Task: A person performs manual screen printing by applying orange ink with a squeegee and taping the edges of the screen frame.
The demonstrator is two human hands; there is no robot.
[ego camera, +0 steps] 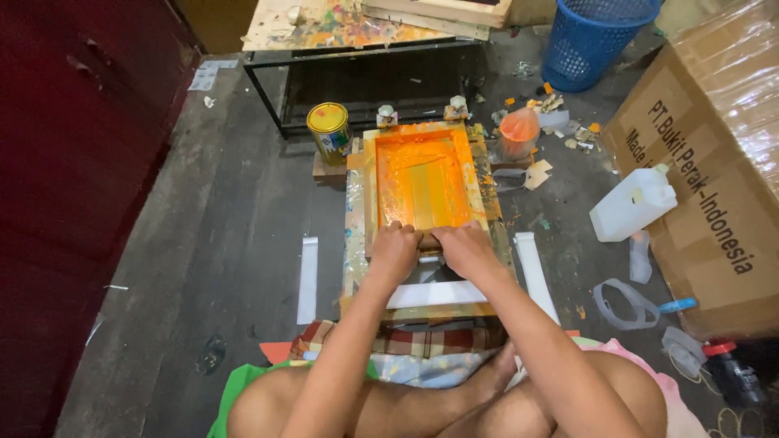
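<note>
Showing a screen-printing setup seen from above, with the seated person's legs at the bottom edge. A wooden printing frame (422, 182), its mesh flooded with orange ink, is laid flat on a paint-stained base on the dark floor. Both hands are placed side by side at the frame's near edge: the left hand (395, 247) and the right hand (462, 246) are curled, fingers pressed together, over a squeegee (428, 237) whose handle is largely hidden beneath them. A yellow-lidded paint can (328, 130) is stood just beyond the frame's far left corner, an orange-stained cup (519, 134) near its far right corner. A white jug (634, 203) is lain well apart, beside a cardboard box (714, 170).
</note>
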